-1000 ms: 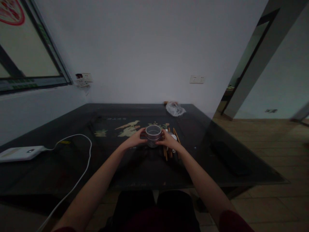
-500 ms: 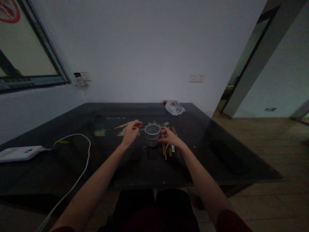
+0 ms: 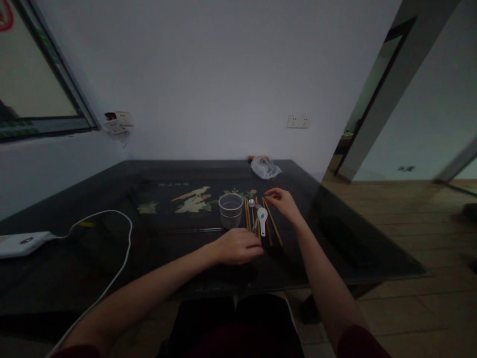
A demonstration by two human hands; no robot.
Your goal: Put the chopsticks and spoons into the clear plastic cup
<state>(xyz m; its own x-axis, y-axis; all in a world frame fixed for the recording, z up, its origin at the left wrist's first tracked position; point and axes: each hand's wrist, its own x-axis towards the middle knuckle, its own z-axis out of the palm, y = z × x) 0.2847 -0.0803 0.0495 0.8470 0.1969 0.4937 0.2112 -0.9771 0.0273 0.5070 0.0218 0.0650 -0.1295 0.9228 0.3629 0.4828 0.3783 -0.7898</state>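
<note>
Dark table against wall. Clear cup upright mid-table; chopsticks, white spoon at its 3 o'clock. Hands apart: left hand curled at chopsticks' near ends, can't tell if gripping; right hand empty, fingers parted, spoon's 2 o'clock.

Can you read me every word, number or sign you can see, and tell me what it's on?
None can be read for sure.
Dark table: pale characters above the bird picture, too small and blurred.
Window frame: green marks, maybe letters, too blurred.
Window: a red round sign, cut off by the picture's edge, unreadable.
White spoon: a blue mark, too small.
White device: a dark mark, too small.
</note>
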